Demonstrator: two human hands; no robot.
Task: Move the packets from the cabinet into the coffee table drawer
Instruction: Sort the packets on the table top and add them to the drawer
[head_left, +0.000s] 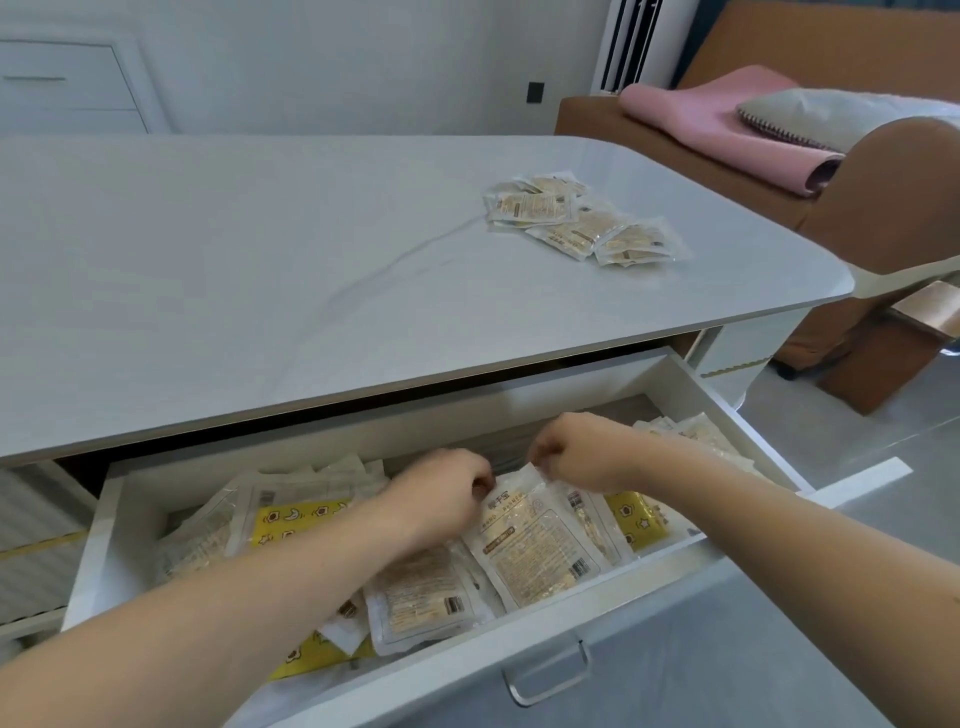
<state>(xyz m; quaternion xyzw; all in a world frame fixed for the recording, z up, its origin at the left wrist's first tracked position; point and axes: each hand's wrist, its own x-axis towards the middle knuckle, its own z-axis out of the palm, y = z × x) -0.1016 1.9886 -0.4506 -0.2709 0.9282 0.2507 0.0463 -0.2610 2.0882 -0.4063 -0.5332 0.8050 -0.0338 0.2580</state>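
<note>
- The left hand (441, 488) and the right hand (571, 452) are both down inside the open drawer (670, 379), close together, fingers curled.
- Each hand appears to pinch a top corner of one clear packet (535, 551), left hand at its left corner, right hand at its right corner; the packet slopes down toward the person, its lower end lying on the packets below.
- Under and around the hands, the drawer is already well filled: a pale packet (415, 597) sits just below the left wrist, a yellow printed pack (296, 519) lies to the left of the left hand, and more clear packets (696, 431) are heaped beyond the right forearm at the drawer's right end.
- The step in hand looks like placing or settling this packet among those in the drawer.
- Farther out, beyond the hands and to the right, a loose pile of packets (576, 218) waits on the counter (260, 249), well apart from the drawer.
- The next move likely calls for letting go of the held packet so it lies flat, then reaching up and right to the pile for more.
- The drawer handle (550, 670) is nearest the person; the sofa (883, 197) with a pink cushion (701, 119) stands beyond the counter. The cabinet itself cannot be identified with certainty.
</note>
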